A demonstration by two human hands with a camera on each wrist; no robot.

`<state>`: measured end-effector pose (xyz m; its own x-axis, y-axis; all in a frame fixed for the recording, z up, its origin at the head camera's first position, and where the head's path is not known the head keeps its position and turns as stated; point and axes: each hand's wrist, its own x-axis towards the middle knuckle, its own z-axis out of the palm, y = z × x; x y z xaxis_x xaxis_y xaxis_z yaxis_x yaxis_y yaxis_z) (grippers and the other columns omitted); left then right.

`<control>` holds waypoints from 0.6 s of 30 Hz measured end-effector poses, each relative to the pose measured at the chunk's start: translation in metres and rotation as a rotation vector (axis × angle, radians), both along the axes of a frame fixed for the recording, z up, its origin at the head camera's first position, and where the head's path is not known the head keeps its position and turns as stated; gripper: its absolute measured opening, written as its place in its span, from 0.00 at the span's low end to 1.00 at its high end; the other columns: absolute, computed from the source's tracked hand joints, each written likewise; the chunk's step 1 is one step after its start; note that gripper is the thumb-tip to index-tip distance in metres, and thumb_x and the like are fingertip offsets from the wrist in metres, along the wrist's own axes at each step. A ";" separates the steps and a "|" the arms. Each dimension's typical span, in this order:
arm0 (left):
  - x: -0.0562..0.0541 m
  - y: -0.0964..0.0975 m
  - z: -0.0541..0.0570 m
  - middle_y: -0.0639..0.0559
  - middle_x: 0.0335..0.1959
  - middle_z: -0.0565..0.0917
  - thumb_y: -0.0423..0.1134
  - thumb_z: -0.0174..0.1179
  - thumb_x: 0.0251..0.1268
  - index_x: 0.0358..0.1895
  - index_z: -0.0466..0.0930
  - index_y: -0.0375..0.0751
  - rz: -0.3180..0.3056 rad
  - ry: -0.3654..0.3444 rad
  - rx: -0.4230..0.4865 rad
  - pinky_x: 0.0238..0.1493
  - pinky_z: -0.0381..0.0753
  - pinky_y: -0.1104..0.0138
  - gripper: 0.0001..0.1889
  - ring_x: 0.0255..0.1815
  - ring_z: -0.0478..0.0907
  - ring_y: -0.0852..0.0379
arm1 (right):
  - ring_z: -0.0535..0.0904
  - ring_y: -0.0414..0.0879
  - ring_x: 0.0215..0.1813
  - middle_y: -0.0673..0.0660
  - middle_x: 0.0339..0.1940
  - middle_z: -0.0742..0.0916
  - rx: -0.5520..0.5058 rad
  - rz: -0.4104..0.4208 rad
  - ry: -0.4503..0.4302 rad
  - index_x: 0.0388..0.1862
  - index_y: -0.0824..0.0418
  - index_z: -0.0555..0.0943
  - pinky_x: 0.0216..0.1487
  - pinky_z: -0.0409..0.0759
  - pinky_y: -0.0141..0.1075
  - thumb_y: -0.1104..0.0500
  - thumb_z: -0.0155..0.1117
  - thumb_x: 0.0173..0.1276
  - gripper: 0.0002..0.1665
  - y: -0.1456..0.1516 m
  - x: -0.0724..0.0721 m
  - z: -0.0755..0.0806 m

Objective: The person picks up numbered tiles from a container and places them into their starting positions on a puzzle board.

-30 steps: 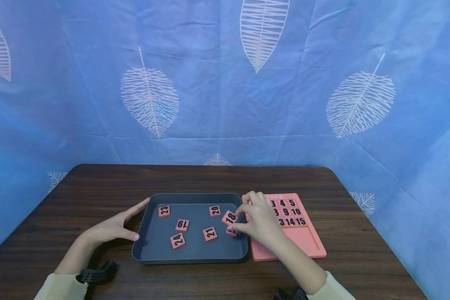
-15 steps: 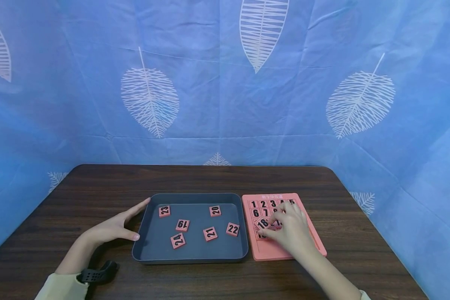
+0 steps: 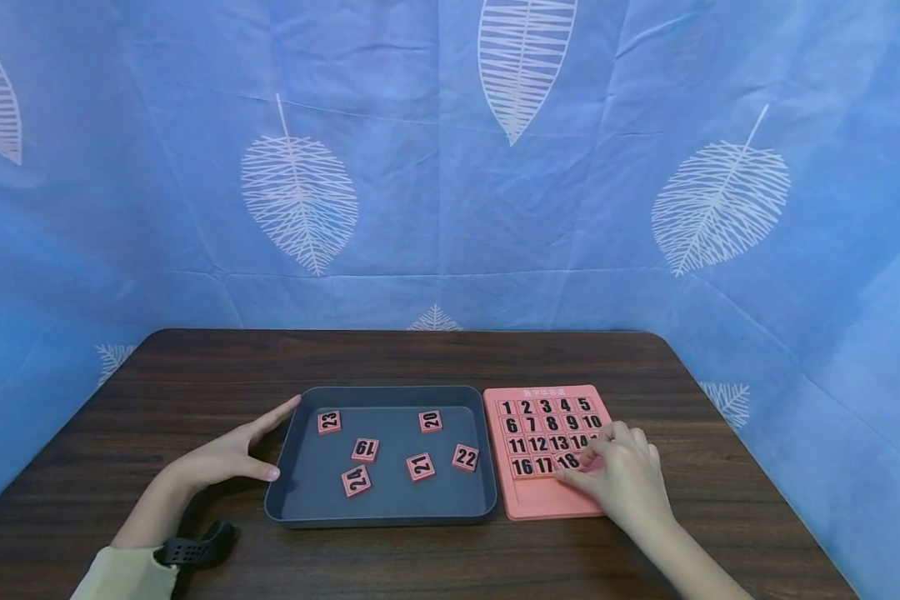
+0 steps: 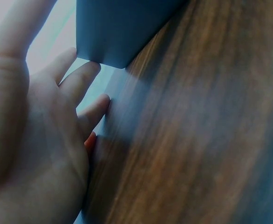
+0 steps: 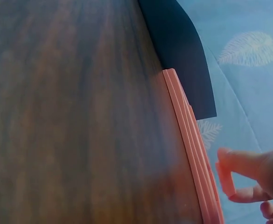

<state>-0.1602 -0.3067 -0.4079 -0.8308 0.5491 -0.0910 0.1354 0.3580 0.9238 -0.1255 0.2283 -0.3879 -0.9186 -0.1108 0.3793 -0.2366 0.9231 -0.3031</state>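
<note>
My right hand (image 3: 630, 477) pinches a pink tile numbered 18 (image 3: 567, 461) between thumb and fingers, over the fourth row of a pink number board (image 3: 542, 502). The tile sits slightly turned, just right of tile 17 (image 3: 543, 465). In the right wrist view the pinched tile stands tilted beside the board's edge. My left hand (image 3: 221, 457), fingers stretched, lies along the left side of a dark grey tray (image 3: 382, 523), with thumb and a fingertip at its rim. Tiles 1 to 14 show in rows on the board; my fingers cover the spot after 14.
Several loose tiles lie in the tray, among them 22 (image 3: 465, 457), 20 (image 3: 431, 422) and an upside-down 19 (image 3: 365, 450). Tray and board stand side by side on a dark wooden table (image 3: 390, 562). A blue leaf-print cloth (image 3: 435, 208) hangs behind.
The right hand has carried tile 18 rightward from the tray to the board's fourth row, turning it nearly upright. The left hand has stayed at the tray.
</note>
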 end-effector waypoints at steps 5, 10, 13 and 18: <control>0.000 0.000 -0.001 0.37 0.77 0.38 0.40 0.65 0.59 0.78 0.38 0.54 0.004 -0.003 -0.008 0.56 0.42 0.27 0.51 0.73 0.33 0.29 | 0.65 0.52 0.35 0.54 0.32 0.74 0.030 -0.032 -0.048 0.13 0.50 0.74 0.35 0.62 0.47 0.41 0.81 0.38 0.24 0.003 0.000 -0.003; 0.000 0.001 0.000 0.36 0.76 0.39 0.40 0.65 0.59 0.78 0.38 0.52 0.008 0.000 -0.014 0.56 0.43 0.27 0.51 0.73 0.34 0.29 | 0.64 0.52 0.34 0.53 0.30 0.73 0.033 -0.040 -0.060 0.13 0.50 0.74 0.35 0.62 0.47 0.41 0.81 0.38 0.25 0.004 0.000 -0.006; 0.000 0.001 0.001 0.36 0.76 0.39 0.40 0.66 0.59 0.78 0.38 0.53 0.009 0.000 -0.011 0.56 0.42 0.27 0.51 0.73 0.34 0.29 | 0.65 0.52 0.34 0.52 0.30 0.73 0.025 -0.032 -0.070 0.14 0.50 0.74 0.34 0.63 0.46 0.41 0.81 0.39 0.24 0.004 -0.001 -0.009; 0.000 0.001 0.001 0.36 0.76 0.39 0.40 0.65 0.59 0.78 0.38 0.53 0.004 0.004 -0.008 0.57 0.43 0.27 0.51 0.73 0.34 0.29 | 0.66 0.53 0.37 0.53 0.32 0.74 0.007 -0.023 -0.097 0.15 0.51 0.75 0.35 0.63 0.46 0.45 0.81 0.42 0.21 0.004 -0.003 -0.014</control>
